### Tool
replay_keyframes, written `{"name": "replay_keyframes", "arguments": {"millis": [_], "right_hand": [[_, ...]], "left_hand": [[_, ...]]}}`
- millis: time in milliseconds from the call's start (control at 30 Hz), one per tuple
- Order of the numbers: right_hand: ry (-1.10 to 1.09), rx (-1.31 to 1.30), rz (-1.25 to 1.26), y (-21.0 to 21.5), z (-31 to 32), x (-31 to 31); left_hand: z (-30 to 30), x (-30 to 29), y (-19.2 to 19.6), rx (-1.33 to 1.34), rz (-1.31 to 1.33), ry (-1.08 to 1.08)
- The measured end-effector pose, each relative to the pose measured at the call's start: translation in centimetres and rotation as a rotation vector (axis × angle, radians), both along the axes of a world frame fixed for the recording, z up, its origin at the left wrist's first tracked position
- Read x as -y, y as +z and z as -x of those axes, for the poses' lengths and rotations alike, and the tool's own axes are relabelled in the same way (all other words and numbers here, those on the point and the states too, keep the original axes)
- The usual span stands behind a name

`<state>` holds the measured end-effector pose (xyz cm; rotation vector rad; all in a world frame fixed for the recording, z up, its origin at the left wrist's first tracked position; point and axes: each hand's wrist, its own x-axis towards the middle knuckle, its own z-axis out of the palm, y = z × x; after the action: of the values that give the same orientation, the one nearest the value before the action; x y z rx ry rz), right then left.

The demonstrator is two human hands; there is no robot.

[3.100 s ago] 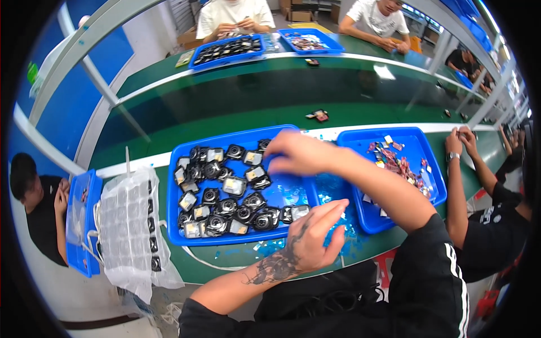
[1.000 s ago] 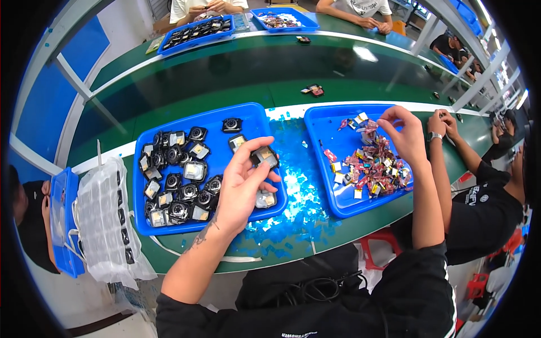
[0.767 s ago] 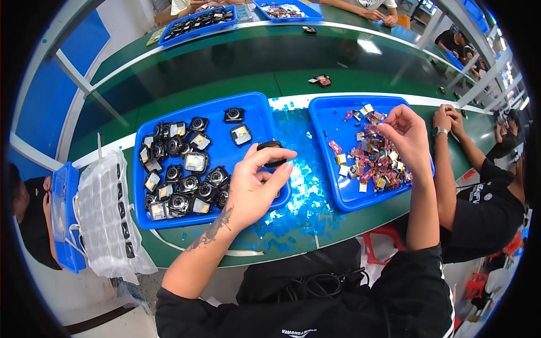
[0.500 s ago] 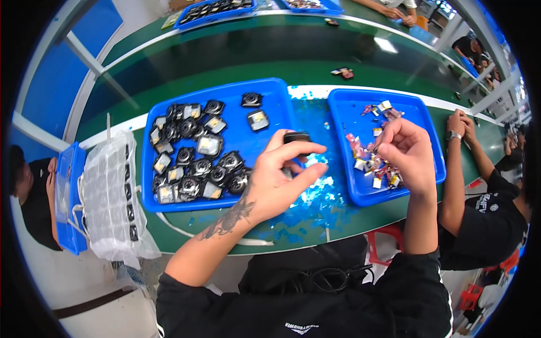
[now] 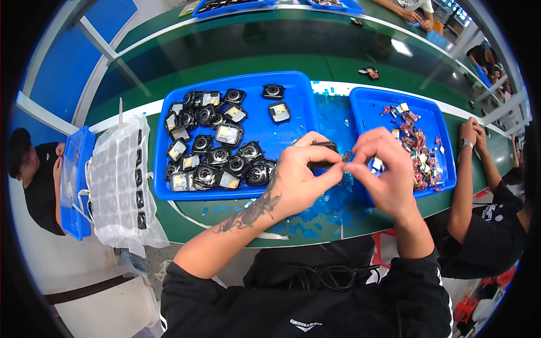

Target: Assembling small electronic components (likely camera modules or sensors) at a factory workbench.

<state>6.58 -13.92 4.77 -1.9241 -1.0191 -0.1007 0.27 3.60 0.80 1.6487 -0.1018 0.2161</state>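
Observation:
My left hand (image 5: 301,176), closed round a black watch case (image 5: 325,146), is over the table between two blue trays. Its fingers hide much of the case. My right hand (image 5: 387,169) meets it from the right, thumb and forefinger pinched on a tiny dark part (image 5: 347,155) too small to name. The fingertips of both hands nearly touch beside the case. In the left tray (image 5: 296,127) lie several black watch cases (image 5: 229,134), some showing round sensor backs, others pale open insides. Small batteries and flex-like bits (image 5: 420,147) are heaped in the right tray (image 5: 441,110).
Scraps of blue film (image 5: 304,219) litter the green table (image 5: 248,222). A white compartment sheet (image 5: 121,186) holding watch cases stands at the left. A co-worker's forearms (image 5: 463,174) are close on the right. Loose parts (image 5: 369,72) lie on the far surface.
My right hand has moved left from over the right tray to meet my left hand at the watch case. The whole view has shifted slightly.

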Motion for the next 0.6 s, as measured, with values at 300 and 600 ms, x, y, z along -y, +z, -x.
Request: {"name": "replay_keyframes", "arguments": {"millis": [300,600], "right_hand": [[-0.050,-0.063,0.172,-1.0,-0.8,1.3],[0.088,-0.557,-0.438,-2.1,-0.8,1.3]], "left_hand": [[-0.5,-0.4,0.0,-0.155,0.169,-0.050],[-0.4,-0.3,1.1,-0.291,0.418,-0.171]]}}
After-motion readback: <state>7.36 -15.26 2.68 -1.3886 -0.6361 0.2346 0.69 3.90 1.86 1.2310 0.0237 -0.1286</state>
